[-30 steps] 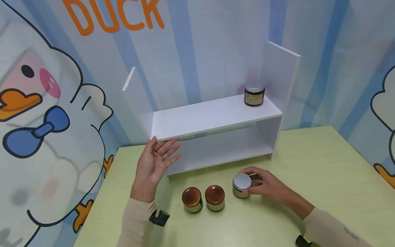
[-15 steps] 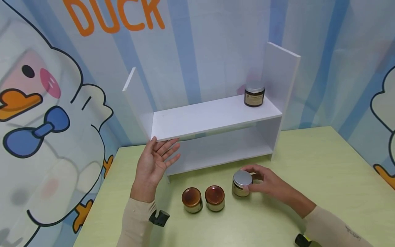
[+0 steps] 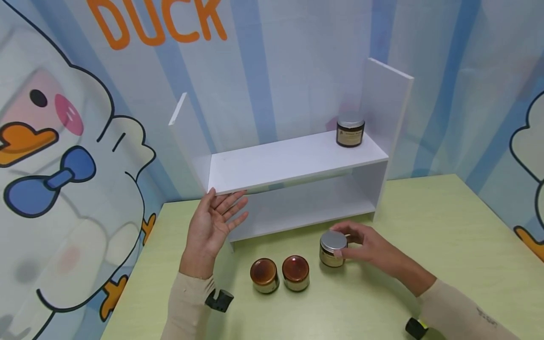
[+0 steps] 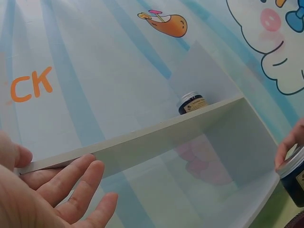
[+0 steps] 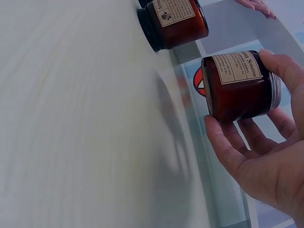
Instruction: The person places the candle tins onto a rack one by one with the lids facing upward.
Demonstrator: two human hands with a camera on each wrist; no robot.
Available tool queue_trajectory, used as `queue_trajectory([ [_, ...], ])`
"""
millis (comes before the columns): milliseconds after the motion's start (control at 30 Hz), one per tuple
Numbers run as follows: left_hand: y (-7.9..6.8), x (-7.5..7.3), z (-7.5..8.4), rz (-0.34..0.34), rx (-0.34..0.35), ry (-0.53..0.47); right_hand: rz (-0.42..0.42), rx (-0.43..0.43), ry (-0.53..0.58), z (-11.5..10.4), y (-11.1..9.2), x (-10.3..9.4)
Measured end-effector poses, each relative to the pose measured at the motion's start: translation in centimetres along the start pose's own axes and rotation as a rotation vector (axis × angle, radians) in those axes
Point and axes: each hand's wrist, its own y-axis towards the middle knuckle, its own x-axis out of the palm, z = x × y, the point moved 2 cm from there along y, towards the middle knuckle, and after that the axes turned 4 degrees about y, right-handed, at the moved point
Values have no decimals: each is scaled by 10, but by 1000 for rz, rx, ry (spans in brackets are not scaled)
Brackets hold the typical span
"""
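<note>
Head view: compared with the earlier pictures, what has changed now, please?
The silver-lidded jar has moved slightly up the head view, toward the white shelf, together with the right hand, which held it already. Nothing was let go. The left hand at the shelf's edge, the two brown jars and the jar on the upper board stayed in place.

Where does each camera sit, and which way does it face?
Head: on the head, facing forward and down at the shelf; left hand, right hand, both sleeves.
Left wrist: on that wrist, facing the shelf; left hand, part of the right hand.
Right wrist: on that wrist, facing the held jar; right hand, left fingertips.
Both wrist views share that jar.
</note>
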Motion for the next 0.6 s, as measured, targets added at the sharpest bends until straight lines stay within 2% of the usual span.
queue_trajectory([
  [300, -1, 1, 0, -4, 9, 7, -3, 28, 55, -11, 3, -1],
  [600, -2, 1, 0, -3, 3, 5, 17, 54, 25, -12, 4, -3],
])
